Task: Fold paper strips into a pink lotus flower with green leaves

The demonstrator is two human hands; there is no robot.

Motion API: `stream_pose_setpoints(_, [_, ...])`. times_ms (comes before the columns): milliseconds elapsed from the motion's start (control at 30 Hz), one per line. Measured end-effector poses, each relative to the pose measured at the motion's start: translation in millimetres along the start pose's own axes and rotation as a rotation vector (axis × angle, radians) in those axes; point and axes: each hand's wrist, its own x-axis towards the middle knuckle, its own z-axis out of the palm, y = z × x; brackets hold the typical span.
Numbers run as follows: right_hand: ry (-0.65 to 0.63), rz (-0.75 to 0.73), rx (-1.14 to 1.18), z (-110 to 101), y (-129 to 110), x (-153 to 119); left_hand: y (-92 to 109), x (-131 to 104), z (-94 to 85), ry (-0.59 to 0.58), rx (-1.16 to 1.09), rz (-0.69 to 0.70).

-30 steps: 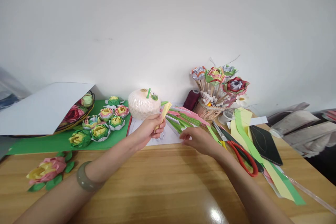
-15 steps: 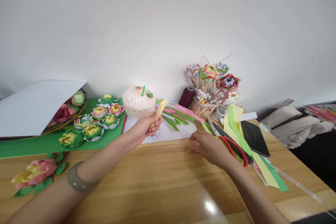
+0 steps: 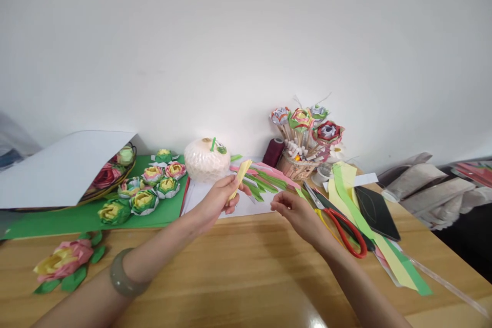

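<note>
My left hand (image 3: 222,199) pinches a narrow folded yellow paper piece (image 3: 241,177) upright between thumb and fingers. To its right, my right hand (image 3: 292,211) hovers over the table's near side, fingers curled together with the thumb near them; whether anything small is between them is hidden. Behind both hands, green folded strips (image 3: 261,183) and pink strips (image 3: 274,170) lie fanned on a white sheet (image 3: 196,197). Red-handled scissors (image 3: 348,230) rest just right of my right hand, beside a yellow-handled pair partly covered.
Several paper flowers (image 3: 144,201) sit on green paper (image 3: 77,219) at left, near a pink-yellow flower (image 3: 65,260). Behind are a white round container (image 3: 207,159), maroon thread spool (image 3: 273,152) and flower basket (image 3: 298,166). Paper strips (image 3: 355,207) and a black tablet-like object (image 3: 376,212) lie right.
The camera view has shifted, moving the scene lower in the picture. My left hand still holds the yellow piece. My right hand's fingers have drawn closer together, a little nearer my left hand.
</note>
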Motion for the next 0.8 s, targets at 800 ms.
stream_pose_setpoints(800, [0.317,-0.325,0.097,51,-49,22,9,-8,10.8,0.184,-0.233,0.227])
